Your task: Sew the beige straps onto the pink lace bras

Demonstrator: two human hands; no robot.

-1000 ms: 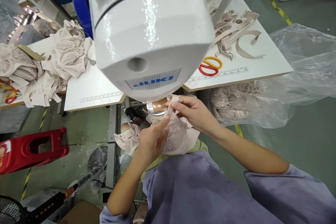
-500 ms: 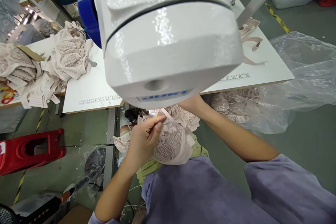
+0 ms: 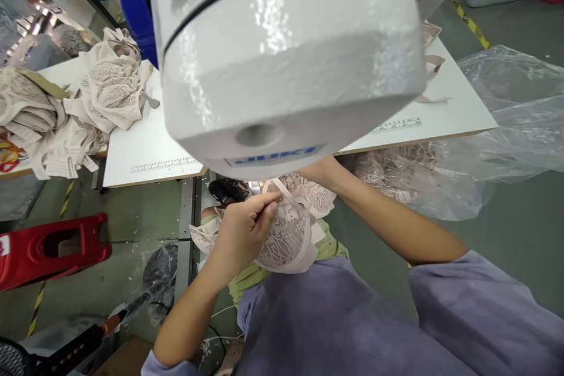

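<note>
A pale beige lace garment hangs over the lap, below the white head of a sewing machine. My left hand pinches the garment's upper edge between thumb and fingers, at its left side. Near the garment's top right is my right hand; the machine head hides its fingers, so what they hold does not show. A narrow light strap runs across the lace between the two hands. The needle area is out of sight behind the machine head.
Beige garments are piled left on the white table. Beige strips lie at its right. Clear plastic with lace pieces is below the table's right edge. A red stool stands at lower left, near a racket-like object.
The machine head appears larger and higher in view after a slight camera shift. The lower right edge of the garment has moved a little left. My left hand keeps its pinch.
</note>
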